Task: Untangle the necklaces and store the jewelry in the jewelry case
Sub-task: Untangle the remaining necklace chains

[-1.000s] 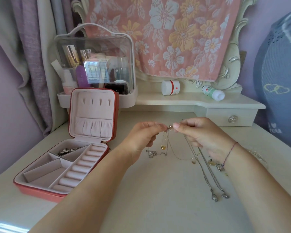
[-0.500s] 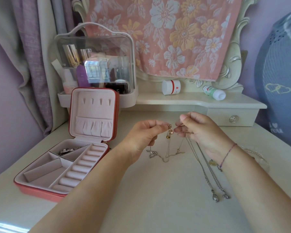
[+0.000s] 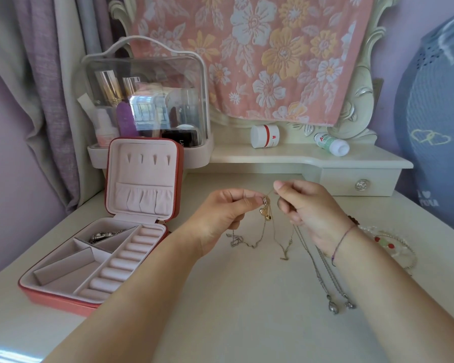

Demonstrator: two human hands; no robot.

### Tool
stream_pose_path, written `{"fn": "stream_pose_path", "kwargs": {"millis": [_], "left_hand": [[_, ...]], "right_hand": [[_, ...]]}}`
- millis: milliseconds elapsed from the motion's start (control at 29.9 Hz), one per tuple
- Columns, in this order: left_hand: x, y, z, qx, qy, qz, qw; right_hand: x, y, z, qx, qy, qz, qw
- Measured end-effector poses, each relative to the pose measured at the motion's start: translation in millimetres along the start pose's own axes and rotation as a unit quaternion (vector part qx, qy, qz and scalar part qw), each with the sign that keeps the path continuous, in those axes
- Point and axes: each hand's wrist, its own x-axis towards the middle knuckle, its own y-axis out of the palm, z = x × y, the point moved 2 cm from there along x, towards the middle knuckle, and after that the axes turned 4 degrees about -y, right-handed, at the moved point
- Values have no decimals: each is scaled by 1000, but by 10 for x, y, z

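Above the middle of the white dressing table, my left hand (image 3: 227, 210) pinches a knot of gold pendants (image 3: 265, 209) on tangled thin necklaces (image 3: 262, 239). My right hand (image 3: 303, 205) pinches a chain of the same tangle just to the right, a small gap from the left fingers. Loose gold chain ends trail down onto the table. Two silver necklaces (image 3: 330, 292) with drop pendants run from under my right hand toward the front. The red jewelry case (image 3: 131, 184) stands open at the left, with a silver piece (image 3: 102, 235) in its back compartment.
A beaded bracelet (image 3: 389, 244) lies on the table by my right wrist. Behind the case stands a clear cosmetics box (image 3: 144, 100). A white jar (image 3: 264, 136) and a fallen bottle (image 3: 332, 144) sit on the raised shelf above a small drawer (image 3: 359, 185).
My hands have drawn slightly apart and risen a little. The gold pendants now hang from my left fingers, and the loose chain ends have shifted on the table.
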Motion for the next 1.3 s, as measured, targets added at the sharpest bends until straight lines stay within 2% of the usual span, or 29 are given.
{"fn": "stream_pose_path", "kwargs": {"millis": [167, 401, 568, 769, 969, 1070, 1304], "left_hand": [[9, -7, 0, -8, 3, -12, 1000], [24, -33, 17, -19, 5, -20, 1000], [14, -11, 20, 19, 8, -11, 1000], [20, -11, 39, 61, 1, -32, 998], [21, -4, 58, 82, -4, -33, 996], [24, 1, 65, 80, -9, -35, 996], [42, -9, 78, 45, -17, -19, 999]], "right_hand": [[-13, 49, -22, -126, -74, 11, 989], [-23, -8, 87, -154, -139, 6, 978], [-23, -21, 112, -202, -186, 22, 961], [-17, -29, 110, -280, -225, 32, 933], [-13, 24, 95, -383, -293, 23, 876], [-19, 47, 83, -405, -311, 21, 860], [-26, 32, 55, -339, -240, 41, 909]]}}
